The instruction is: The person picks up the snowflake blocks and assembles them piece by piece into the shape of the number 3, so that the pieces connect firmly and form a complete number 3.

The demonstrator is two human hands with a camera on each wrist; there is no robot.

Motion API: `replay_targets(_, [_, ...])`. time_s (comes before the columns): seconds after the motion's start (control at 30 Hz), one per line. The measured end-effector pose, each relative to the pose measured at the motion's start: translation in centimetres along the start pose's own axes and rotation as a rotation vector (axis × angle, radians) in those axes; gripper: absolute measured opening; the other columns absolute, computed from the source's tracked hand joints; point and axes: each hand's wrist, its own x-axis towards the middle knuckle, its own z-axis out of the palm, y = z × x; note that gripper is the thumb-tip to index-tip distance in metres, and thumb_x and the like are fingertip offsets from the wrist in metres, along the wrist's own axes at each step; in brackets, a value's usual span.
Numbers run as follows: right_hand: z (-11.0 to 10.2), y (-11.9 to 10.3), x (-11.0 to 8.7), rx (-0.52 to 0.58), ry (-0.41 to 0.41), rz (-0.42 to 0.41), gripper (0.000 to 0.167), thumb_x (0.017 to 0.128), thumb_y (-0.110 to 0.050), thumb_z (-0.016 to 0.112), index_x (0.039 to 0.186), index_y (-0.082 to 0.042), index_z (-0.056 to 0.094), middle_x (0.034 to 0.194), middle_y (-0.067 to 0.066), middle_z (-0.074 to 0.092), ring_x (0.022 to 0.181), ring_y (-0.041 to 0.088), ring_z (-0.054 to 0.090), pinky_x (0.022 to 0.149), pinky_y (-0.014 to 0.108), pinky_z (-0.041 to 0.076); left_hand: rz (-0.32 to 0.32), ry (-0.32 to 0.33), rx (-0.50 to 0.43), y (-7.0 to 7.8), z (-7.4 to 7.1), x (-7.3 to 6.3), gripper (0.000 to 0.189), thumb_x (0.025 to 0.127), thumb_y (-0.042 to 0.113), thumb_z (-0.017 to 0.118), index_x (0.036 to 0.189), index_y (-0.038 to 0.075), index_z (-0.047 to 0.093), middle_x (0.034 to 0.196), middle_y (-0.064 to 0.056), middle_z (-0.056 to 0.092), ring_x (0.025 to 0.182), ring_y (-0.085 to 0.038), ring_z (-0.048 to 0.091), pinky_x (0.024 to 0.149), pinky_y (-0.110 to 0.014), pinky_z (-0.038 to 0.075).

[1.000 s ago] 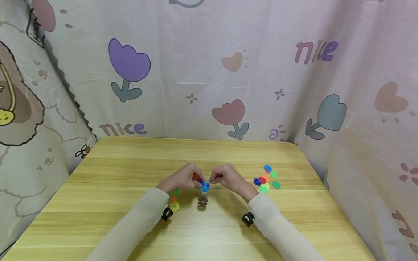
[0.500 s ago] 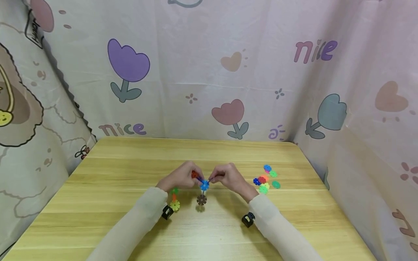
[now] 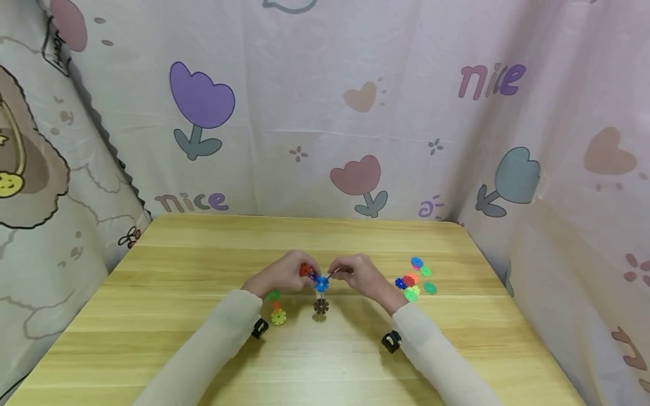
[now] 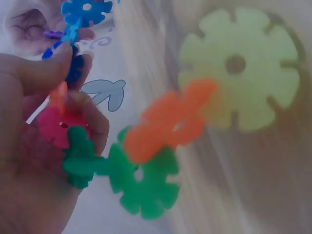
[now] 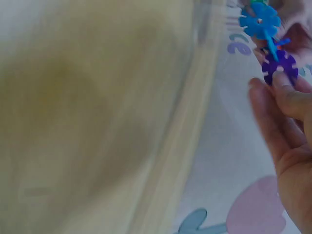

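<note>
My left hand (image 3: 289, 274) pinches a dark blue notched snowflake disc (image 4: 75, 68) between thumb and finger. A chain of linked discs trails from it: a red one (image 4: 51, 129) by the palm, green ones (image 4: 156, 192), an orange one (image 4: 163, 114) and a pale yellow one (image 4: 263, 61). Light blue discs (image 3: 321, 283) join on at the other side, between the hands. Below them in the head view hangs a brown disc (image 3: 321, 306). My right hand (image 3: 361, 276) pinches a purple disc (image 5: 288, 62) right at the light blue ones, thumb on its face.
Loose discs lie in a cluster on the wooden table (image 3: 228, 237) to the right: a blue one (image 3: 417, 262), a red one (image 3: 408, 280), a dark green one (image 3: 430, 288) and several others. A printed curtain (image 3: 284, 101) hangs behind the table's far edge.
Both hands keep their pinch near the middle of the table. The linked discs and hands have shifted slightly right and up in the head view, the brown disc with them.
</note>
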Motion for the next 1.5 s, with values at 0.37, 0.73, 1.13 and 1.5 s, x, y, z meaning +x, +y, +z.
replay_targets(0.37, [-7.7, 4.2, -2.0, -0.175, 0.110, 0.324, 0.018, 0.094, 0.003, 0.068, 0.111, 0.004, 0.072, 0.106, 0.019, 0.076, 0.092, 0.031, 0.074, 0.083, 0.041, 0.062, -0.053, -0.021, 0.051, 0.4, -0.5, -0.4, 0.032, 0.095, 0.026, 0.074, 0.124, 0.013, 0.073, 0.102, 0.004, 0.072, 0.094, -0.012, 0.063, 0.087, -0.033, 0.055])
replay_targets(0.73, [-11.6, 9.2, -5.7, -0.308, 0.063, 0.601, 0.021, 0.098, 0.000, 0.063, 0.116, 0.006, 0.069, 0.116, 0.027, 0.071, 0.104, 0.041, 0.070, 0.091, 0.052, 0.059, -0.066, -0.072, 0.016, 0.4, -0.6, -0.4, 0.031, 0.099, 0.024, 0.069, 0.126, 0.009, 0.072, 0.109, 0.003, 0.074, 0.100, -0.016, 0.068, 0.090, -0.032, 0.058])
replay_targets(1.13, [-11.9, 10.5, -7.3, -0.297, 0.033, 0.725, 0.023, 0.097, -0.001, 0.067, 0.118, 0.008, 0.067, 0.117, 0.029, 0.068, 0.106, 0.041, 0.065, 0.096, 0.053, 0.056, -0.066, -0.077, 0.036, 0.4, -0.6, -0.4, 0.029, 0.101, 0.025, 0.068, 0.124, 0.008, 0.074, 0.101, 0.002, 0.073, 0.086, -0.013, 0.065, 0.077, -0.027, 0.057])
replay_targets(1.5, [-11.4, 11.3, -7.6, -0.277, 0.056, 0.720, 0.026, 0.094, -0.002, 0.072, 0.119, 0.004, 0.069, 0.110, 0.024, 0.068, 0.098, 0.034, 0.063, 0.091, 0.049, 0.056, -0.031, -0.090, 0.027, 0.2, -0.4, -0.4, 0.024, 0.102, 0.022, 0.067, 0.119, 0.006, 0.074, 0.104, 0.003, 0.074, 0.094, -0.014, 0.068, 0.080, -0.027, 0.056])
